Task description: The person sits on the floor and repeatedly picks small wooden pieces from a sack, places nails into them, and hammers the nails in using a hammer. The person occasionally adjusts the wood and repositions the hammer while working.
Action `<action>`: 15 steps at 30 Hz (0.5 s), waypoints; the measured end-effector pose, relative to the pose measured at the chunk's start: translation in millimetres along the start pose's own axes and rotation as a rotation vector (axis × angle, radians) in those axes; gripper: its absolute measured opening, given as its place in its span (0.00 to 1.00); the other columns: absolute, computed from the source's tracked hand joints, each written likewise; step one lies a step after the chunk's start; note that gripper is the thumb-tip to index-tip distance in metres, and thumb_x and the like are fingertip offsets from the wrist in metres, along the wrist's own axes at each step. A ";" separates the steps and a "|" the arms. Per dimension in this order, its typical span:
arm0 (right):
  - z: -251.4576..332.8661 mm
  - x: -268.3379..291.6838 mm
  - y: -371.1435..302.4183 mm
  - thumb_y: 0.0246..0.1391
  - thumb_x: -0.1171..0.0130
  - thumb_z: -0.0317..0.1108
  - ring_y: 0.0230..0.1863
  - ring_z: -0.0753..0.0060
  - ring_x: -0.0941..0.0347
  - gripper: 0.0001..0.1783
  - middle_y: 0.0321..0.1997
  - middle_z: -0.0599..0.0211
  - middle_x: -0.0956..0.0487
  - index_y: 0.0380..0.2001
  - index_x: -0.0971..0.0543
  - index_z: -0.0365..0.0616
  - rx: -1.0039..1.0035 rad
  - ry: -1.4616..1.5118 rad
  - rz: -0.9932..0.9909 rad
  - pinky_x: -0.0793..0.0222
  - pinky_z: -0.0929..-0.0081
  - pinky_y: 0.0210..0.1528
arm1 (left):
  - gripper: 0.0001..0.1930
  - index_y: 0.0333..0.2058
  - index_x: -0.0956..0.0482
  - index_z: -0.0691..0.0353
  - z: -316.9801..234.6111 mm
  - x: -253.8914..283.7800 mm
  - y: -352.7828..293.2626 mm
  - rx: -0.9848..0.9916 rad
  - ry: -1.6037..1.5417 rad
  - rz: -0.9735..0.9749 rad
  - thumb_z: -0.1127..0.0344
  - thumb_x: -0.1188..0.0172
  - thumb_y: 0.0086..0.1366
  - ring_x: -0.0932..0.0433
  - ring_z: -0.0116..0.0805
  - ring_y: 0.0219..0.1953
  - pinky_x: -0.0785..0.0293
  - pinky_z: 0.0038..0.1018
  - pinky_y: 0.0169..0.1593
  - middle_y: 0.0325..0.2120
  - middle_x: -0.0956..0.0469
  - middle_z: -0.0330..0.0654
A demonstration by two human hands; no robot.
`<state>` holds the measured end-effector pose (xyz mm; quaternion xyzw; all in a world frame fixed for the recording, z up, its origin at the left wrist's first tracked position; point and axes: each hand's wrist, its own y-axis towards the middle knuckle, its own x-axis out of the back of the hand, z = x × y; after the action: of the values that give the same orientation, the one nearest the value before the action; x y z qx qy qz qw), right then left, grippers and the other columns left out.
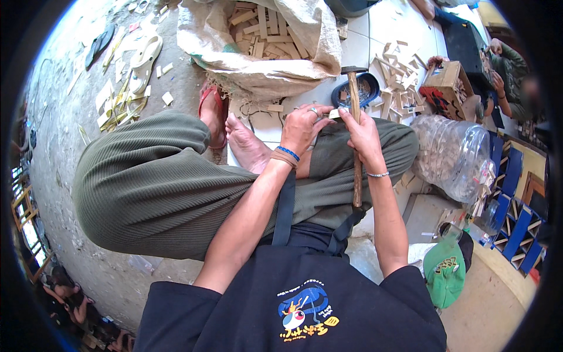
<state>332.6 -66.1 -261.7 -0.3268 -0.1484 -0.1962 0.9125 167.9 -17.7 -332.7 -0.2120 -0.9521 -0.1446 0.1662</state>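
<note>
A hammer (357, 182) with a long wooden handle stands roughly upright in the picture, its dark head at the far end. Around the handle my right hand (366, 138) is closed, its thumb and fingertip reaching toward a small pale wooden piece (335, 114). My left hand (301, 130) pinches that piece from the other side, above my lap. Whether something smaller is also between the fingers is hidden. Just beyond the hammer, a dark blue oval tub (337, 97) holds small bits, too tiny to make out.
An open white sack (205, 44) full of wooden pieces lies ahead. Loose wooden strips (399, 76) are piled at the far right, near a cardboard box (448, 85). A large clear plastic jar (451, 155) and a green cap (444, 273) lie right. Another person (513, 73) sits at far right.
</note>
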 end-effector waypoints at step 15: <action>-13.6 3.7 -7.6 0.67 0.37 0.46 0.29 0.64 0.22 0.22 0.30 0.55 0.19 0.48 0.24 0.36 0.180 -0.158 -0.205 0.26 0.63 0.36 | 0.08 0.43 0.10 0.58 0.7 -18.3 -2.6 0.351 -0.445 -0.079 0.67 0.28 0.66 0.16 0.23 0.44 0.20 0.24 0.46 0.44 0.11 0.38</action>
<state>334.3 -81.3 -266.3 -0.2412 -0.2695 -0.2477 0.8988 182.2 -26.3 -340.8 -0.1692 -0.9832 0.0663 -0.0187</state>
